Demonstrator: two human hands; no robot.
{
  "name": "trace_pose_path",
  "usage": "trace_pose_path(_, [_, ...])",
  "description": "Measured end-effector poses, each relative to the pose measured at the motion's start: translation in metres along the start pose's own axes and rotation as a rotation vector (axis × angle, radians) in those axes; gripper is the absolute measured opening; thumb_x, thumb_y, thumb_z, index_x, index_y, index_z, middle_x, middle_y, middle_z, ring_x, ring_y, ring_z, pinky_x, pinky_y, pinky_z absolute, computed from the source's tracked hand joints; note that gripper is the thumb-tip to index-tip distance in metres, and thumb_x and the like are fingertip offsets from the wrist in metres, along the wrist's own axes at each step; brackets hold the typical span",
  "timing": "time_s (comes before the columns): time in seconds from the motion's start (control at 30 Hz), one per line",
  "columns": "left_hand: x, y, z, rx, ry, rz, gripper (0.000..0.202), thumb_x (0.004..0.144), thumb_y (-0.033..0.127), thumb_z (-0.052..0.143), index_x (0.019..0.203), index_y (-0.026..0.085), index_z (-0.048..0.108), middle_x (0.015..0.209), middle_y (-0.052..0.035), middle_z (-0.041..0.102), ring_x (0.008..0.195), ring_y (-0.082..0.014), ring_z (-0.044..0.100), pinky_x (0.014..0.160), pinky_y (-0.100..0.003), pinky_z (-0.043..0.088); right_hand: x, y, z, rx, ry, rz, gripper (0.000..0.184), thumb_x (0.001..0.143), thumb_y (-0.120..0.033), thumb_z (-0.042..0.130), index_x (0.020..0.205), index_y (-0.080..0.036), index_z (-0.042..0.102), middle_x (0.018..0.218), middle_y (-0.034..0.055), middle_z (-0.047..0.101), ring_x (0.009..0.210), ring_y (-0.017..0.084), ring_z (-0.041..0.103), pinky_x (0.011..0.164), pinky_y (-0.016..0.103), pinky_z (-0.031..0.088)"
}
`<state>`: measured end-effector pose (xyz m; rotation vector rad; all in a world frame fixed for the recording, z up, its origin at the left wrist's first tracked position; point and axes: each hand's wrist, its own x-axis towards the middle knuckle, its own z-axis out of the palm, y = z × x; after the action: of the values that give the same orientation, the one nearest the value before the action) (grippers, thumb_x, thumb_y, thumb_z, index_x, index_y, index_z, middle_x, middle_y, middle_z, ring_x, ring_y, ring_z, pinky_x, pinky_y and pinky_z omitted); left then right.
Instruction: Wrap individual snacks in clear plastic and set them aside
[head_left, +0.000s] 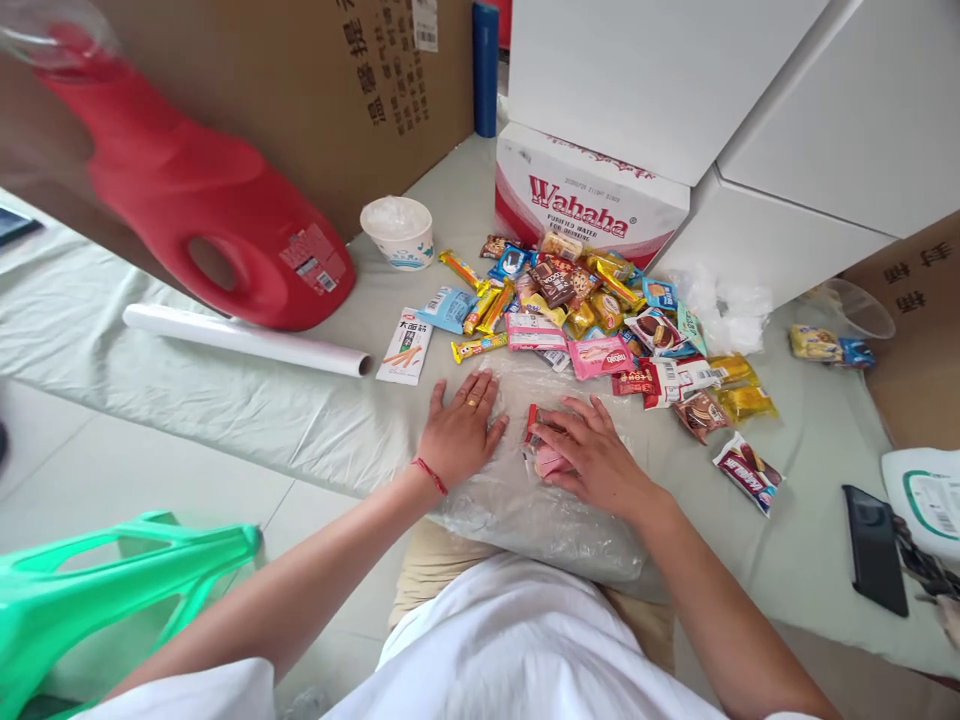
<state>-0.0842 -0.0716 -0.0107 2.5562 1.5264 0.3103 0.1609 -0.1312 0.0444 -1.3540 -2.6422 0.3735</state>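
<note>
My left hand (460,425) lies flat, fingers spread, on a sheet of clear plastic film (517,520) over the cloth-covered surface. On the same film, my right hand (592,450) is curled over a small pink snack packet (553,462), with its thumb and forefinger around it. A red-edged wrapper (532,420) shows beside those fingers; the hand partly hides both. Beyond my hands spreads a heap of wrapped snacks (559,285) in many colours. A white snack packet (405,345) lies left of the heap, and a chocolate pie packet (748,472) at its right.
A white film roll (247,338) lies at left below a red detergent jug (240,220). A paper cup (397,235) and a Wahaha carton (592,195) stand behind. A black phone (874,550) is at right, a green plastic stool (127,580) at lower left.
</note>
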Motion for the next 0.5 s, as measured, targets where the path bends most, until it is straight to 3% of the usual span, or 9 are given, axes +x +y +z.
trace_pose_path(0.13, [-0.001,-0.001,0.001,-0.006,0.018,0.0,0.061,0.104,0.045,0.032,0.159,0.021,0.035,0.164,-0.0109,0.036,0.152,-0.0314,0.034,0.124,-0.063,0.018,-0.006,0.001,0.013,0.007,0.084,0.016,0.05,0.097,-0.035,0.062,0.144,-0.021,0.055,0.135,0.0129,0.062,0.134,0.032,0.045,0.12,0.061,0.027])
trace_pose_path(0.23, [-0.001,-0.002,0.001,-0.008,0.019,-0.001,0.06,0.104,0.045,0.032,0.159,0.022,0.035,0.164,-0.0107,0.036,0.152,-0.031,0.033,0.124,-0.063,0.018,-0.009,0.001,0.019,0.101,0.248,0.158,0.043,0.1,-0.038,0.057,0.138,-0.019,0.059,0.121,0.014,0.065,0.12,0.031,0.052,0.107,0.052,0.043])
trace_pose_path(0.33, [-0.001,-0.002,0.001,-0.016,0.014,0.001,0.06,0.104,0.045,0.032,0.159,0.021,0.035,0.163,-0.0112,0.036,0.152,-0.031,0.033,0.124,-0.063,0.016,0.0,0.002,0.015,0.266,0.346,0.312,0.04,0.103,-0.042,0.048,0.134,-0.019,0.06,0.112,0.012,0.066,0.11,0.027,0.056,0.096,0.042,0.051])
trace_pose_path(0.4, [-0.001,-0.002,0.001,-0.023,0.011,0.004,0.061,0.103,0.045,0.033,0.159,0.02,0.035,0.163,-0.0116,0.037,0.152,-0.0315,0.034,0.124,-0.063,0.016,0.011,0.003,0.01,0.294,0.27,0.343,0.04,0.104,-0.041,0.044,0.134,-0.02,0.06,0.112,0.0115,0.066,0.109,0.027,0.057,0.096,0.041,0.05])
trace_pose_path(0.5, [-0.001,-0.002,0.002,-0.03,0.025,0.0,0.06,0.104,0.044,0.033,0.159,0.02,0.035,0.163,-0.0117,0.037,0.152,-0.0317,0.034,0.124,-0.063,0.017,0.025,0.0,0.006,0.172,0.067,0.306,0.045,0.103,-0.043,0.047,0.136,-0.016,0.06,0.124,0.0153,0.065,0.121,0.031,0.053,0.107,0.048,0.043])
